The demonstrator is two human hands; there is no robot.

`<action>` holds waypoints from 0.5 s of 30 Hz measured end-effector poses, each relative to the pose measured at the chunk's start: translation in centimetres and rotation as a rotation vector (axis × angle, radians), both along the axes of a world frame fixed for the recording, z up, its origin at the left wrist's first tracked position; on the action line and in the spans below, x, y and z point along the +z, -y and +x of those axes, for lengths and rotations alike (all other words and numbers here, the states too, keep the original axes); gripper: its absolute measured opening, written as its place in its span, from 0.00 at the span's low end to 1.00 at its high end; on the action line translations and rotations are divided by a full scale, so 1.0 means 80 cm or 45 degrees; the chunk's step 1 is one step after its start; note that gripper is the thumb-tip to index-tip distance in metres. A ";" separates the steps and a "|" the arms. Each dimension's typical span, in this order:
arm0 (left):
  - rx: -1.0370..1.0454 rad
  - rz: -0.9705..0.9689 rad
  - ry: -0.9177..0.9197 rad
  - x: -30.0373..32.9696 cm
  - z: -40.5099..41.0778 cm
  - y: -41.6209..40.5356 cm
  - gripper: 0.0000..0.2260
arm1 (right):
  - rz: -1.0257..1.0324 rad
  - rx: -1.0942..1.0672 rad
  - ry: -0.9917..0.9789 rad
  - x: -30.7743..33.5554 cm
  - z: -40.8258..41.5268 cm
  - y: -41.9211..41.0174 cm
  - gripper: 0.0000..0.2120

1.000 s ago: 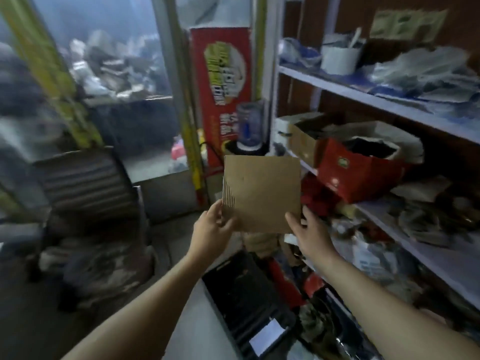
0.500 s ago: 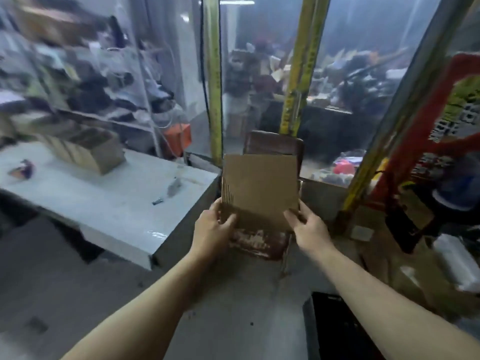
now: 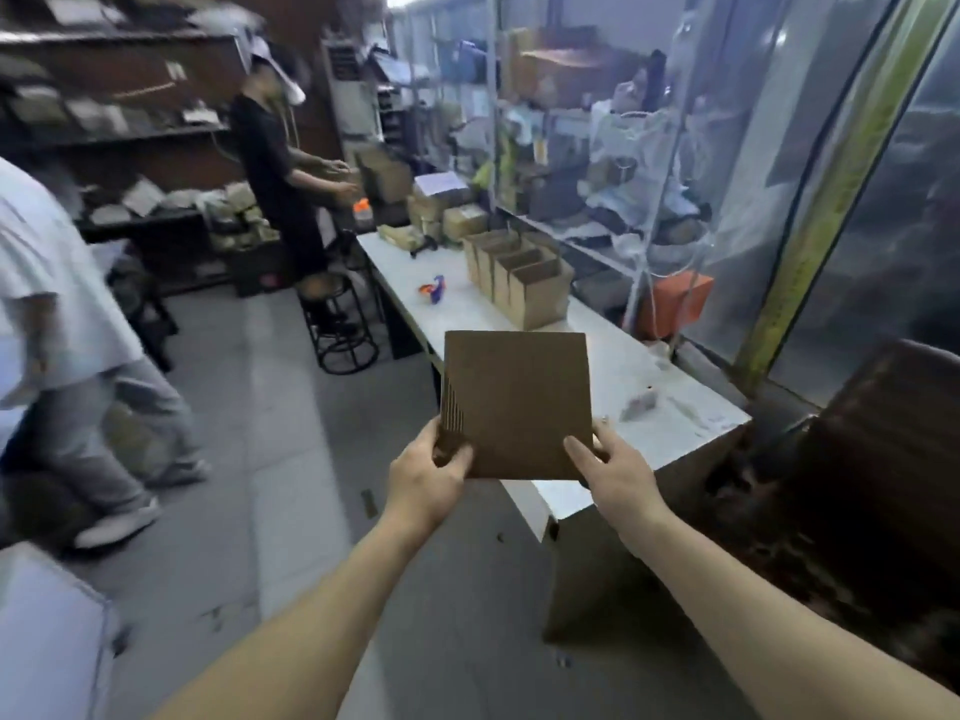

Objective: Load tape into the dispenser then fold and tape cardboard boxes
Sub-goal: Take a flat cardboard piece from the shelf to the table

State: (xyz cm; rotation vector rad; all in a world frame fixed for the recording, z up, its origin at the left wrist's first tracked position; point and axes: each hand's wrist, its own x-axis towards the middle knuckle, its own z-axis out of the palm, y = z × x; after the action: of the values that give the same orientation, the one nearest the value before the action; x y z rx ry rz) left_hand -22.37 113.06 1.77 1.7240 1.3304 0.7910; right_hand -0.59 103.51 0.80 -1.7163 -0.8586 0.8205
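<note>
A flat brown stack of folded cardboard boxes is held upright in front of me at chest height. My left hand grips its lower left corner, thumb on the near face. My right hand grips its lower right corner the same way. Beyond it stretches a long white table with a row of several open brown boxes standing on it. A small blue and orange tape dispenser lies on the table left of that row.
One person in black stands at the table's far end by a black stool. Another person in a white shirt walks at the left. A glass partition runs behind the table. A dark chair stands at the right.
My view has swung left from the shelves and doorway to the long white table and the two people. Both hands keep the same hold on the cardboard stack.
</note>
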 end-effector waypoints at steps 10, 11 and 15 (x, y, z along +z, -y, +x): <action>0.178 -0.039 0.006 -0.016 -0.112 -0.212 0.20 | 0.004 0.262 0.051 -0.013 -0.091 -0.245 0.18; 0.164 -0.041 0.011 -0.016 -0.117 -0.243 0.20 | 0.013 0.247 0.050 -0.014 -0.098 -0.272 0.18; 0.073 -0.044 -0.014 -0.014 -0.127 -0.364 0.22 | -0.004 0.160 0.025 -0.015 -0.114 -0.369 0.17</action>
State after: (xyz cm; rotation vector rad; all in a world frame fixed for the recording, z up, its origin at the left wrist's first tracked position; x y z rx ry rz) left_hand -32.52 142.16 0.61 1.6722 1.3984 0.7868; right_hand -9.68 133.04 -0.39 -1.6884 -0.9871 0.8899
